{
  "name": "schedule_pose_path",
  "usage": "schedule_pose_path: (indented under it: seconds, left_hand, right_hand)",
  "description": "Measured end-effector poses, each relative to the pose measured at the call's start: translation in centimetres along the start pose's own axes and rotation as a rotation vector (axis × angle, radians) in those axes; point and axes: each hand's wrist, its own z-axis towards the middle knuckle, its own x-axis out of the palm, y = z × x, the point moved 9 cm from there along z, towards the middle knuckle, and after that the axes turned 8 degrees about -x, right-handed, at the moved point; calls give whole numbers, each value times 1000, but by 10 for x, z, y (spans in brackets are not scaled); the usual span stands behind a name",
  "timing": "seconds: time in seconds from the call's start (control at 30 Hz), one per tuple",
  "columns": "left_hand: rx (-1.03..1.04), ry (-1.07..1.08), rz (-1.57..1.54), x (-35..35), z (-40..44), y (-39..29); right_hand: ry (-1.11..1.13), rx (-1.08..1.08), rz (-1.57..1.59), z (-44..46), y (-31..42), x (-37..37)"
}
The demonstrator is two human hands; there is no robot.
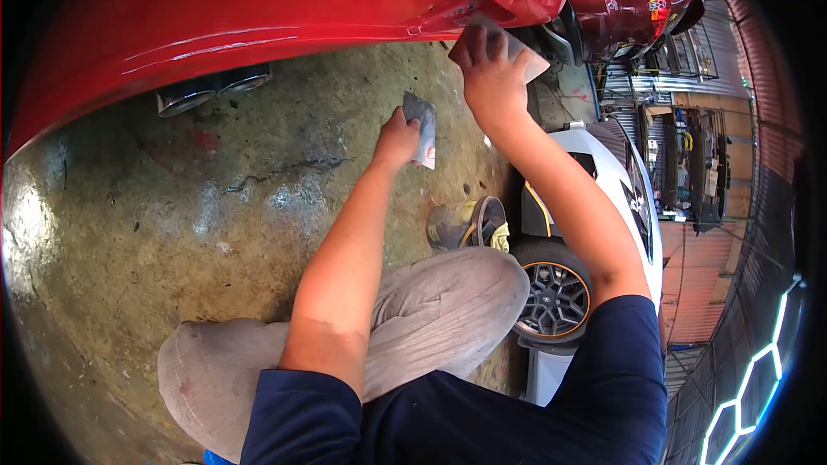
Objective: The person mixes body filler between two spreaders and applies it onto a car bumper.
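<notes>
Left hand (398, 139) pinches a creased grey-and-white sheet (420, 125) at upper centre; right hand (495, 77) grasps a flat pale sheet (533, 61) at the lower edge of the glossy red car bumper (250, 0). Working that edge seems the step in hand; the next move calls for even finger pressure.

Bumper (284, 0) across the top, in front of the person. Right hand (497, 69) at its edge, on a pad (536, 62); contact with the bumper hard to confirm. Left hand (398, 139) left of that, over floor (172, 224), holding a sheet (419, 125). Exhaust tips (189, 96) just beside the bumper's edge, far left. Bucket (450, 224) on floor, between left hand and right knee (504, 280), cloth (500, 238) at its rim. Second car (607, 159) right, wheel (551, 300) beside knee. Third car (616, 0) top right, past bumper. Rack (706, 172) behind second car.
</notes>
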Motion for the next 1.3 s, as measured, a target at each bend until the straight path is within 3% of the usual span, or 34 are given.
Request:
schedule_pose_path:
  seconds: [0.1, 0.2, 0.6, 0.9, 1.2, 1.3]
  left_hand:
    - [16, -2, 3, 0, -3, -4]
    - [5, 14, -2, 0, -1, -3]
    - [-4, 21, -34, 1, -1, -2]
    - [49, -20, 24, -4, 4, 3]
    - [-22, 10, -30, -7, -4, 0]
    - [-22, -18, -6, -11, -6, 0]
  right_hand:
    - [79, -15, 32, -5, 9, -1]
    - [-18, 42, 40, 1, -2, -18]
    - [154, 70, 1, 6, 13, 11]
    - [-19, 125, -8, 11, -10, -18]
    - [124, 65, 39, -5, 23, 7]
    - [41, 82, 109, -1, 10, -9]
